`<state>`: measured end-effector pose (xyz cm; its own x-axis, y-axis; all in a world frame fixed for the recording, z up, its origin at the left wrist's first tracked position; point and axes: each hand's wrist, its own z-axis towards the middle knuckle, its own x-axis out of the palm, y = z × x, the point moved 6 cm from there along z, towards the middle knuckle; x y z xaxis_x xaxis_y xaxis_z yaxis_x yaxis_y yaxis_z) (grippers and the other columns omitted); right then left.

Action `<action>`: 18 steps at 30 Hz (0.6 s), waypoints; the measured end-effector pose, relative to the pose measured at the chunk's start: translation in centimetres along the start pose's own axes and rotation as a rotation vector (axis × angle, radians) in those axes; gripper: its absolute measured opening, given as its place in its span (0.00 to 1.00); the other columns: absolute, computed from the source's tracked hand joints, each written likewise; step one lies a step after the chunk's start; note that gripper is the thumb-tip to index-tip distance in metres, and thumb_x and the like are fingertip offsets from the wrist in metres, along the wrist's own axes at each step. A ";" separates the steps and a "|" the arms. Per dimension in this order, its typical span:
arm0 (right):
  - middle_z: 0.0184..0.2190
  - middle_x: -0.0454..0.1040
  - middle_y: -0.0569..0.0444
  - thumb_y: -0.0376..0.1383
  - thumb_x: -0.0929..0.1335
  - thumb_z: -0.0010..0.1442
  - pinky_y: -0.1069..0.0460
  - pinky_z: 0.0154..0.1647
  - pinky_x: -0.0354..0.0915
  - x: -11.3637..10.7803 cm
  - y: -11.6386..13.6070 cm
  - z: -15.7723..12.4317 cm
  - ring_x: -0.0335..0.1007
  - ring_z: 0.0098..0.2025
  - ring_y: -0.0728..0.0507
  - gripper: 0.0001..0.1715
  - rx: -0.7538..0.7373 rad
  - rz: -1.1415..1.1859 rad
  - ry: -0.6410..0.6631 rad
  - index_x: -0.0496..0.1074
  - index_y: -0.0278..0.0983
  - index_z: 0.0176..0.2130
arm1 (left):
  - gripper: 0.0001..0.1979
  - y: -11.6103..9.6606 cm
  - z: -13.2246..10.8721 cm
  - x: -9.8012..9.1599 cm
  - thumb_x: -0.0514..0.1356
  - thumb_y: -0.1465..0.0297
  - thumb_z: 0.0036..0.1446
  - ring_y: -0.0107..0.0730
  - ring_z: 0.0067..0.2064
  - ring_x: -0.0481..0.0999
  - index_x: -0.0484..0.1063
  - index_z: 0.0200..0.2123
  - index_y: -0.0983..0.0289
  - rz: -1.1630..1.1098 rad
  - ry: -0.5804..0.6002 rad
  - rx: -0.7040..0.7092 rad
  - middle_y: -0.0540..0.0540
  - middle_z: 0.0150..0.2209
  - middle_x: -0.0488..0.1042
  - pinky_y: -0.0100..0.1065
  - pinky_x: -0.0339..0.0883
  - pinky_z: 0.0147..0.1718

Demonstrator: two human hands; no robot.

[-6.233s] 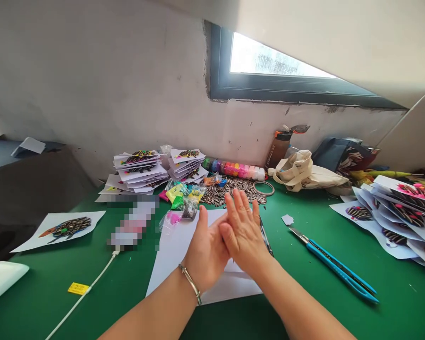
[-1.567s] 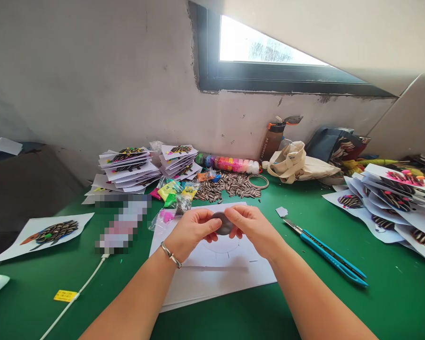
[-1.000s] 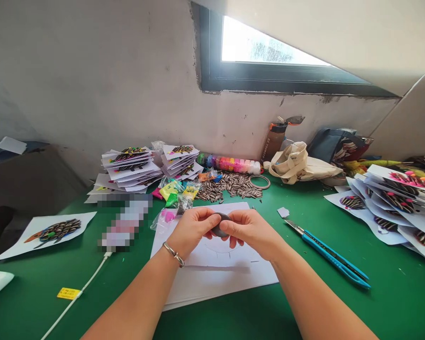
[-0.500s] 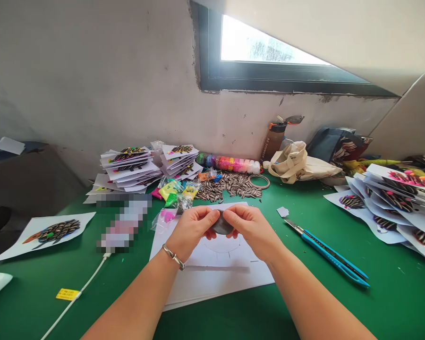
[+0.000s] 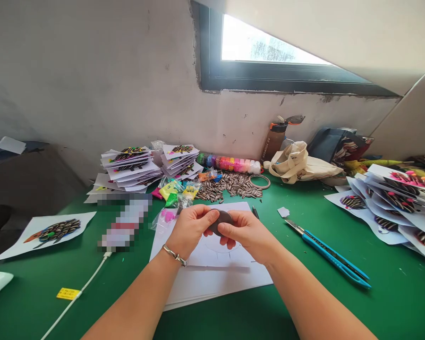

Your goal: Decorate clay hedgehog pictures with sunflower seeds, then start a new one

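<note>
From afar I see one flattened, roundish piece of dark clay; it is tilted, held between the left hand and the right hand.

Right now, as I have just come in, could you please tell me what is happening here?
A person's left hand and right hand hold a rounded dark grey piece between them, over white sheets with a few drawn lines. Behind the sheets lies a pile of striped seeds. A blue cutter lies untouched on the green table to the right.
</note>
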<state>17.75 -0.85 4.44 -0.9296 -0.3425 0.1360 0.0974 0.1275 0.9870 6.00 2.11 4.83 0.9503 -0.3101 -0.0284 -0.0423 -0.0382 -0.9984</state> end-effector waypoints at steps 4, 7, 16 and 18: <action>0.28 0.74 0.52 0.46 0.68 0.53 0.55 0.24 0.62 -0.4 -0.6 0.0 0.69 0.25 0.49 0.17 0.084 -0.017 -0.008 0.73 0.36 0.37 | 0.14 -0.2 0.0 -0.2 0.62 0.60 0.51 0.22 0.21 0.63 0.70 0.27 0.66 -0.003 -0.020 0.033 0.47 0.20 0.66 0.26 0.58 0.20; 0.26 0.73 0.52 0.46 0.68 0.53 0.54 0.25 0.63 -0.5 -1.0 0.1 0.69 0.24 0.49 0.17 0.091 -0.001 -0.003 0.73 0.35 0.34 | 0.16 -0.3 0.0 -0.1 0.59 0.58 0.53 0.23 0.21 0.64 0.69 0.25 0.66 0.010 0.000 0.056 0.47 0.19 0.65 0.26 0.58 0.20; 0.28 0.72 0.52 0.42 0.67 0.55 0.55 0.25 0.61 -0.2 -0.3 -0.1 0.67 0.26 0.49 0.14 0.042 -0.055 0.076 0.74 0.35 0.36 | 0.12 0.0 0.0 0.1 0.64 0.63 0.49 0.23 0.22 0.65 0.70 0.28 0.66 -0.042 0.049 -0.015 0.48 0.21 0.68 0.26 0.59 0.21; 0.30 0.73 0.51 0.43 0.68 0.54 0.55 0.25 0.61 -0.3 0.0 -0.1 0.66 0.28 0.49 0.14 0.032 -0.072 0.064 0.73 0.35 0.37 | 0.11 0.2 0.0 0.1 0.64 0.64 0.49 0.23 0.22 0.64 0.69 0.27 0.66 -0.023 0.052 -0.019 0.48 0.21 0.68 0.26 0.59 0.21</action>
<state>18.09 -0.80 4.39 -0.9090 -0.4107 0.0713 0.0192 0.1297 0.9914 6.08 2.11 4.66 0.9337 -0.3582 -0.0021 -0.0269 -0.0642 -0.9976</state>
